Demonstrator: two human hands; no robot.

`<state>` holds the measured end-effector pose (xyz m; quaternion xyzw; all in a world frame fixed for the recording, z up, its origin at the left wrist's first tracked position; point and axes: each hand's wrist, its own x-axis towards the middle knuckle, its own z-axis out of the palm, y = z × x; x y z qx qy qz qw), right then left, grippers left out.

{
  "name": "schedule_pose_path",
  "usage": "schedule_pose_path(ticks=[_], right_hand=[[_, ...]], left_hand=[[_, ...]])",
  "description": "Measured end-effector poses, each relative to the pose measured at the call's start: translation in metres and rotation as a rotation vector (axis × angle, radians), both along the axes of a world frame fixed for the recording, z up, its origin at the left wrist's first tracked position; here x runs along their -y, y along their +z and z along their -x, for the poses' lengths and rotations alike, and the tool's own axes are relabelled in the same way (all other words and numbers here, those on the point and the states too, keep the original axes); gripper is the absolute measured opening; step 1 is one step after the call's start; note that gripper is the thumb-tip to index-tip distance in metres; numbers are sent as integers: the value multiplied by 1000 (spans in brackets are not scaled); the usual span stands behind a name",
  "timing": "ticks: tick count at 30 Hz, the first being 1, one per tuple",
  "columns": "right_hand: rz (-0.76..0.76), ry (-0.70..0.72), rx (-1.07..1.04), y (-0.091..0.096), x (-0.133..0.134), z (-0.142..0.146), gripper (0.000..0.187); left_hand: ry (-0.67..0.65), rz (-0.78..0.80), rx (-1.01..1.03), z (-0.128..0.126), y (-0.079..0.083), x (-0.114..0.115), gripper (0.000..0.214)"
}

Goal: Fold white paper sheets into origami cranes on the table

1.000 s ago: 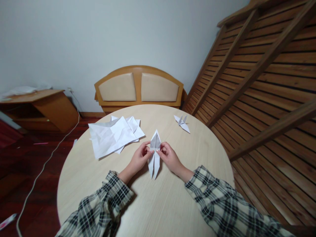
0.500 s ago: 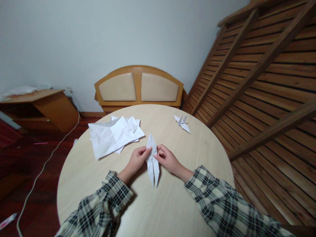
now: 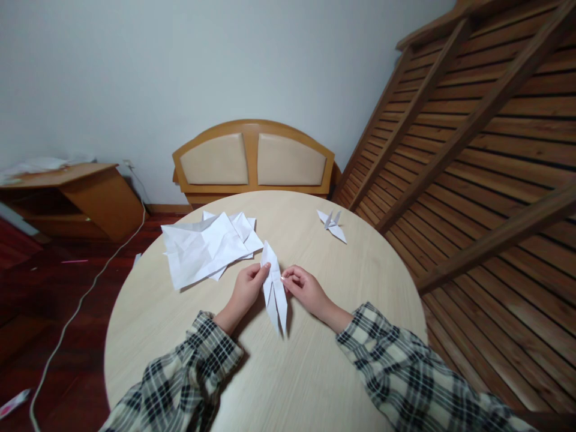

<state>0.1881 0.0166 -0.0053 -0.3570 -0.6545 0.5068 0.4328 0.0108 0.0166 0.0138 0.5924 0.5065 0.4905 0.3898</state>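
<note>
A narrow, diamond-shaped piece of folded white paper [image 3: 275,295], its lower end split into two long points, is held a little above the table. My left hand [image 3: 248,290] grips its left edge, with the thumb lying on top and the fingers underneath. At the paper's right edge, my right hand [image 3: 306,291] is closed in a pinch, thumb and forefinger at the side corner. A finished paper crane [image 3: 332,225] with raised points rests on the table farther back on the right.
Creased white paper sheets [image 3: 204,249] lie in a loose pile on the left of the round table [image 3: 360,264]. Behind it stands a headboard [image 3: 252,156]. Wooden slats [image 3: 477,150] lean at the right. A white cable [image 3: 90,288] runs over the floor beside a low cabinet [image 3: 99,198].
The folded paper has shifted slightly left and tilted, its top now leaning left. My right thumb has slid off its middle to the right edge.
</note>
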Motion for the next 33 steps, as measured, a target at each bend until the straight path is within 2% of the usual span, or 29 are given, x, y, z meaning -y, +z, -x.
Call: schedule_pose_path(ticks=[3, 6, 12, 15, 27, 30, 33], right_hand=[[-121, -92, 51, 2, 2, 0, 19], [-296, -146, 187, 6, 6, -2, 24], [-599, -154, 428, 10, 10, -3, 34], [-688, -162, 513, 10, 11, -2, 40], [-750, -204, 572, 14, 14, -2, 43], [-712, -228, 549, 14, 13, -2, 42], [-613, -270, 511, 12, 10, -3, 40]], left_hand=[[66, -44, -13, 1, -1, -2, 44], [115, -75, -56, 3, -3, -3, 44], [117, -83, -175, 3, -7, 0, 43], [103, -90, -229, 2, -9, 1, 43], [115, -103, -316, 0, -7, 2, 43], [114, -104, -315, 0, -7, 3, 43], [102, -104, -300, 1, -8, 3, 43]])
